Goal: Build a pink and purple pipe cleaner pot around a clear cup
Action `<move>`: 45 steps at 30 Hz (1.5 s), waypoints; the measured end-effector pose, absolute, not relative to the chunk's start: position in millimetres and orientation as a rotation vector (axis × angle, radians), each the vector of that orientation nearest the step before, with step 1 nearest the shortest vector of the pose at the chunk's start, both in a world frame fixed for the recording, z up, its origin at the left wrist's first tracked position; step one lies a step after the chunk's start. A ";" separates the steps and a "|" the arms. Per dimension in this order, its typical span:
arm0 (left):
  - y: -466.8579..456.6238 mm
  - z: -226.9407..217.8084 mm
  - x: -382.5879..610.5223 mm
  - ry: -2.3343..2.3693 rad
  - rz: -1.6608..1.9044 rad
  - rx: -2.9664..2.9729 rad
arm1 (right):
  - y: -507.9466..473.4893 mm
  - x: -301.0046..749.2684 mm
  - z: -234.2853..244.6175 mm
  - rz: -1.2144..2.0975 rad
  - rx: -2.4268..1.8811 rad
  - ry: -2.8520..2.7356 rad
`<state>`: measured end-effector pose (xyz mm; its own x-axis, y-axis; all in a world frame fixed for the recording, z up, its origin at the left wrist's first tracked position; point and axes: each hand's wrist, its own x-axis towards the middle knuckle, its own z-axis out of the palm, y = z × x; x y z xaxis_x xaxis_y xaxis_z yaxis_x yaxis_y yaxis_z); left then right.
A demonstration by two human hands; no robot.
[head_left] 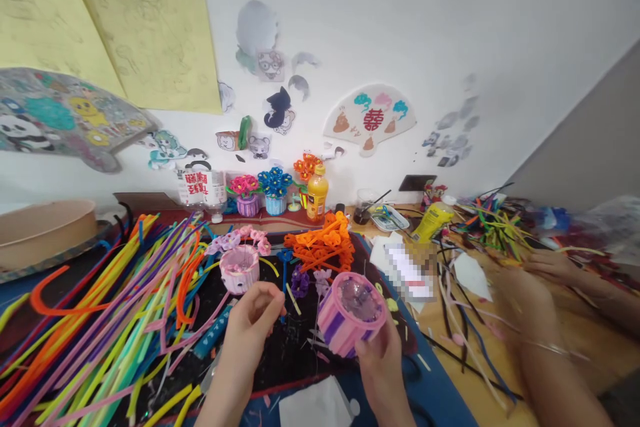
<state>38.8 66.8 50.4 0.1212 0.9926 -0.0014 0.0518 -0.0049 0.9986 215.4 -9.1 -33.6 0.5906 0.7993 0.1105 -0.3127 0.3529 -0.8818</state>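
Note:
My right hand (381,355) grips a small round pot (350,313) wrapped in pink and purple pipe cleaners, tilted so its clear top faces me. My left hand (253,323) hovers just left of it with fingers curled in a pinch; what it pinches is too small to make out. Behind my left hand stands a pale pink pot (240,269) on a black mat (290,347). Small purple pipe-cleaner flowers (301,280) lie between the two pots.
A big spread of coloured pipe cleaners (100,307) covers the left side. Orange twisted pieces (323,243), finished flower pots (260,193) and an orange bottle (317,193) sit near the wall. Another person's arms (545,320) work at the right among more pipe cleaners.

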 end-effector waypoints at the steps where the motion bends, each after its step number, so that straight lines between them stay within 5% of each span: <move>1: 67.3 47.6 39.6 1.193 1.061 1.358 | -9.8 212.0 -30.5 0.772 -0.947 -0.569; 29: 65.6 40.9 35.1 1.814 0.943 1.849 | -4.3 198.3 -12.3 0.773 -1.082 -0.893; 45: 69.9 48.2 30.3 1.704 1.205 1.850 | 2.9 211.5 -21.3 0.813 -1.096 -0.979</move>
<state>30.3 69.9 48.2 -0.0854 0.9350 0.3441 0.6363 -0.2146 0.7410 211.5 2.9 -21.3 0.3633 0.9031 0.2291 -0.0595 0.2679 -0.9616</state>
